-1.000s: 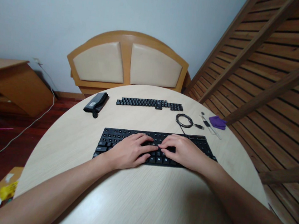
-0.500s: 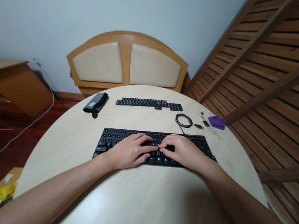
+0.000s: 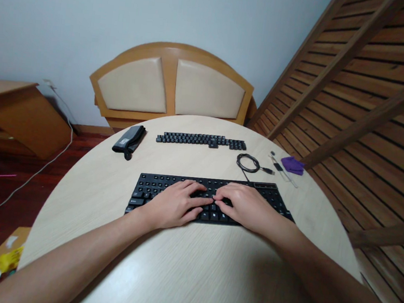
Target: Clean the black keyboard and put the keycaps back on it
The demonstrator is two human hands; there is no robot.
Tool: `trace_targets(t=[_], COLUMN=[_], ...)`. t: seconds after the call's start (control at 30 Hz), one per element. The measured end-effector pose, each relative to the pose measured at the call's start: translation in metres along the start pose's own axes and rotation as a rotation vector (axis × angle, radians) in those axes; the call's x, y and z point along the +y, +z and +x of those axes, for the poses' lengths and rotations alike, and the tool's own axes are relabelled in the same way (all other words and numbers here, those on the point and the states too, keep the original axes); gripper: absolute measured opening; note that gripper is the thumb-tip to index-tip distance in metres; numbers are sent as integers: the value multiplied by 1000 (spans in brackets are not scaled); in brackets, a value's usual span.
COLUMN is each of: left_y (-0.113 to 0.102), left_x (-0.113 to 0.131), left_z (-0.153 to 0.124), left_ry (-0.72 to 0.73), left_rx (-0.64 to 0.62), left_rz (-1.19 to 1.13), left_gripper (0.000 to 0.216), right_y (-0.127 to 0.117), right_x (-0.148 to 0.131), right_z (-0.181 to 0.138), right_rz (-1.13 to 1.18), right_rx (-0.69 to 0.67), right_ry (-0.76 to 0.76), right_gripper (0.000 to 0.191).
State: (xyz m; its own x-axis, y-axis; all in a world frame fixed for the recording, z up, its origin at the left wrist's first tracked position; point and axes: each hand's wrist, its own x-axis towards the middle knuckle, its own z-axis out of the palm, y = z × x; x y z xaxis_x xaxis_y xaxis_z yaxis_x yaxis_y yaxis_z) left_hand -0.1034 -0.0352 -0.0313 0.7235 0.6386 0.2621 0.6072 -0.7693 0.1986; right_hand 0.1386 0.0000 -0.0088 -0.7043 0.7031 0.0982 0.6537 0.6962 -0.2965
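A black keyboard (image 3: pixel 184 178) lies across the table in front of me; many of its positions show bare key sockets, while keycaps sit along the front rows. My left hand (image 3: pixel 181 202) rests over its middle, fingers spread, the index fingertip reaching to my right hand's fingertips. Thumb and index finger of my right hand (image 3: pixel 242 202) are pinched together just above the keys. Whatever small dark piece may be between them is too hidden to name. Loose black keycaps (image 3: pixel 192 139) stand in rows behind the keyboard.
The keyboard's coiled cable (image 3: pixel 248 163) lies behind it. A thin tool (image 3: pixel 283 169) and a purple cloth (image 3: pixel 293 165) are at the right. A folded dark pouch (image 3: pixel 129 139) lies at the left of the round table (image 3: pixel 173 274). A headboard (image 3: pixel 172 80) stands beyond.
My right hand has shifted very slightly down and left, its fingers still pinched. The left hand stays in place on the keyboard.
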Motion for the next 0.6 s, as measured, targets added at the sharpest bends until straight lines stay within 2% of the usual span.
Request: trace_targets(t=[0.43, 0.6], left_y=[3, 4], left_x=[0, 1], left_z=[1, 1], left_ry=[-15, -39], left_rx=[6, 6], left_rz=[17, 18], left_gripper=[39, 38], right_y=[2, -1], right_x=[1, -7], right_z=[0, 1], right_rz=[-13, -108], right_rx=[-17, -51], right_ry=[12, 5], right_gripper=[8, 10])
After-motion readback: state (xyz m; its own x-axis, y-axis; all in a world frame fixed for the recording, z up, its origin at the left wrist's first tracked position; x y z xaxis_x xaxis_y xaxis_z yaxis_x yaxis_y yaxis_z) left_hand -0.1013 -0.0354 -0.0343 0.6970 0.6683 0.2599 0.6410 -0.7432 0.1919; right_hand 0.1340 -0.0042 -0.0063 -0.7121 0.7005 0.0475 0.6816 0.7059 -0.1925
